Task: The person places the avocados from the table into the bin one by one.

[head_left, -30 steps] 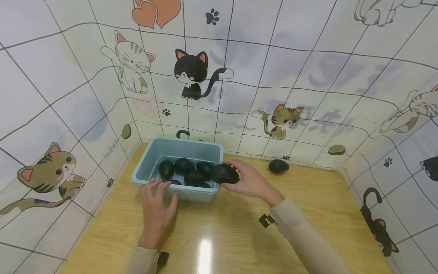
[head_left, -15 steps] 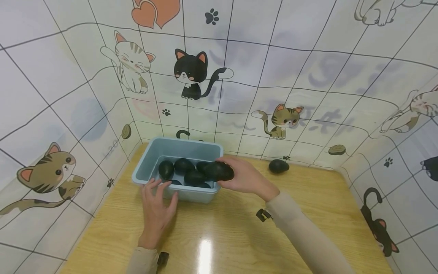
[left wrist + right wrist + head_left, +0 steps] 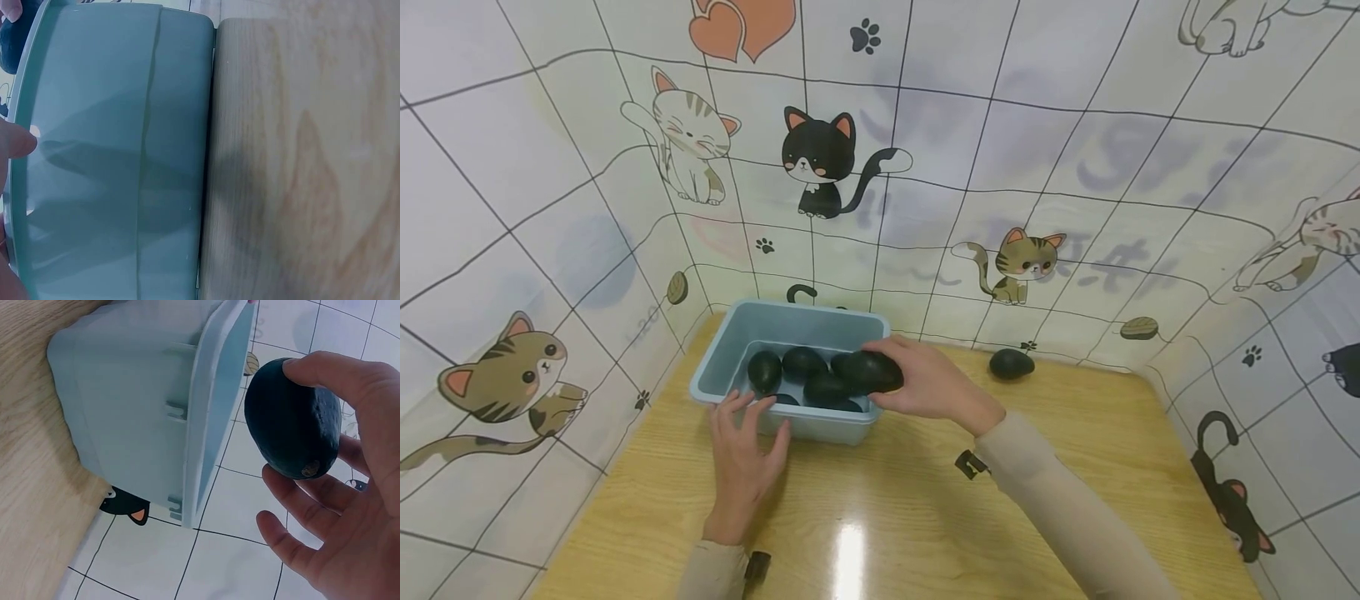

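Note:
My right hand (image 3: 928,379) holds a dark avocado (image 3: 874,372) over the right end of a light blue plastic bin (image 3: 823,427). In the right wrist view, the thumb and fingers grip this avocado (image 3: 290,419) above the bin's rim (image 3: 200,425). Inside the bin lie several more dark avocados (image 3: 803,364), some partly hidden by the front wall and the held one. My left hand (image 3: 745,458) grips the bin's front rim near its left corner, fingers over the edge and thumb by the outer wall. In the left wrist view, a fingertip shows at the rim (image 3: 22,187).
One loose avocado (image 3: 1011,364) lies on the wooden table (image 3: 1075,450) to the right, close to the back wall. Cat-printed tile-pattern sheeting (image 3: 940,183) encloses the table at the back and both sides. The bin stands at the back left.
My right hand has carried its avocado leftward and slightly up, from the bin's right rim to over its inside. The left hand, the bin and the loose avocado have stayed put.

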Action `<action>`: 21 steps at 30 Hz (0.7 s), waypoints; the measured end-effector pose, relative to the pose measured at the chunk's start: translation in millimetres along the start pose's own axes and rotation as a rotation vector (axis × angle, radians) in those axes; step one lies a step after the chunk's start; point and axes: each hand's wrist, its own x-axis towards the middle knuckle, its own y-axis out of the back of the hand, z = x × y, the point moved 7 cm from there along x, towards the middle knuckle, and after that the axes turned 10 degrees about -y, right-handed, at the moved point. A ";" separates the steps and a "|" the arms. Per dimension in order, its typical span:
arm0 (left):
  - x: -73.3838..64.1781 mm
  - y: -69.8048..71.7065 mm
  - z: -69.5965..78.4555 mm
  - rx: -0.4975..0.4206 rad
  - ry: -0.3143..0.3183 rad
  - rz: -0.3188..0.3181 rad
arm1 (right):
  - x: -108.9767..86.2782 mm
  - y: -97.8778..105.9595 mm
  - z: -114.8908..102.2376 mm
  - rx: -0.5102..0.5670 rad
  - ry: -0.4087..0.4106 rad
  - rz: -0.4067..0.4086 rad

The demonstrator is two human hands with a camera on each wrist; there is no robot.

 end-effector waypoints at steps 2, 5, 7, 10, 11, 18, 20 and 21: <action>-0.4 -0.1 -0.3 0.004 0.001 -0.003 | 1.3 0.6 -2.3 -0.014 0.013 0.005; -0.8 -0.3 -0.8 0.010 0.005 -0.012 | 4.1 1.8 -5.7 -0.038 0.036 0.017; -0.8 -0.3 -1.3 0.014 0.009 -0.020 | 6.4 3.2 -8.0 -0.049 0.053 0.028; -0.3 -0.2 -1.5 0.025 0.007 -0.028 | 9.6 4.9 -10.7 -0.062 0.075 0.045; -0.2 -0.4 -1.7 0.024 0.008 -0.031 | 10.5 5.2 -11.5 -0.069 0.081 0.050; -0.1 -0.6 -0.4 0.016 0.016 -0.044 | 13.0 5.3 -15.3 -0.071 0.092 0.047; 0.0 -0.6 -0.2 0.015 0.018 -0.047 | 13.4 5.3 -14.7 -0.067 0.087 0.044; -0.1 -0.8 -0.2 0.015 0.019 -0.047 | 13.4 5.5 -14.4 -0.060 0.086 0.042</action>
